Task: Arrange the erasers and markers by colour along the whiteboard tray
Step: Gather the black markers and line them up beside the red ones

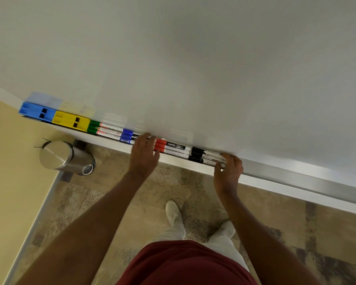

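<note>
Tray: long white whiteboard tray (275,177) under the board, holding everything in one row.
Erasers: blue plastic eraser (37,112) at far left, yellow plastic eraser (71,121) touching it.
Markers: green-capped markers (103,128), blue-capped markers (126,135), red-capped markers (171,149), black-capped markers (206,156), in that order rightward.
Left hand (143,155): fingers straight, laid over the blue markers' barrels.
Right hand (227,169): fingers curled at the black markers' ends, apparently pressing; grip unclear.
Floor: steel pedal bin (66,157) below the erasers.

Along the tray (296,182), erasers and markers ran from ten o'clock toward three; the left hand (142,157) rested on blue markers (127,135), and the right hand (227,171) gripped black markers (206,155).
</note>
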Demonstrator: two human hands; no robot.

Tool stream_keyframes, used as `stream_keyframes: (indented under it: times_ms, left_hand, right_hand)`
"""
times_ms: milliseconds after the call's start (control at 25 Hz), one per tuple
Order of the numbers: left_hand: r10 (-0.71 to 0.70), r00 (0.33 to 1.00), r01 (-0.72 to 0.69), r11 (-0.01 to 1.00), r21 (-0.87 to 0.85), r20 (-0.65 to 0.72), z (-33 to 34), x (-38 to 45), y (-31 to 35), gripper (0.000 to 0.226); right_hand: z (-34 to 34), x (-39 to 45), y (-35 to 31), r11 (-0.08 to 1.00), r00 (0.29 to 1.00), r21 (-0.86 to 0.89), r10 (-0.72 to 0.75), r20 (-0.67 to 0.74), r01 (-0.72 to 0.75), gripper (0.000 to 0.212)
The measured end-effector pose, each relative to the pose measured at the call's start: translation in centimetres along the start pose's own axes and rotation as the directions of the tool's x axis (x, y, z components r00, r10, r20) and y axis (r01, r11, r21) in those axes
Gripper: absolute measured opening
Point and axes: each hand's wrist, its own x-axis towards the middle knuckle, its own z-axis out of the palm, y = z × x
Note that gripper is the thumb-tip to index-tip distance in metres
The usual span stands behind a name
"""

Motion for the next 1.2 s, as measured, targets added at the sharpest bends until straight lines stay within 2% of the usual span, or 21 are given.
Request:
stream_keyframes:
  times_ms: [120, 280, 440, 1200]
  left_hand:
    - [-0.128, 0.991, 0.128, 0.992, -0.001, 0.026, -1.4, 0.6, -3.3, 0.058]
    - [-0.144, 0.985, 0.145, 0.989, -0.01, 0.097, -2.0, 0.8, -5.1, 0.062]
    - [-0.185, 0.978, 0.191, 0.98, -0.051, 0.1, -1.8, 0.7, -4.8, 0.059]
    - [-0.173, 0.977, 0.18, 0.983, -0.044, 0.124, -2.2, 0.7, -4.4, 0.053]
  right_hand:
    - [0.0, 0.4, -0.6, 0.994, 0.998, 0.089, 0.055, 0.028, -0.057, 0.04]
    - [0.2, 0.5, -1.1, 0.991, 0.997, 0.107, 0.073, 0.037, -0.077, 0.044]
    - [0.1, 0.5, -1.1, 0.993, 0.997, 0.098, 0.062, 0.042, -0.066, 0.045]
    - [0.0, 0.1, -0.9, 1.0, 0.997, 0.03, 0.007, 0.074, -0.009, 0.043]
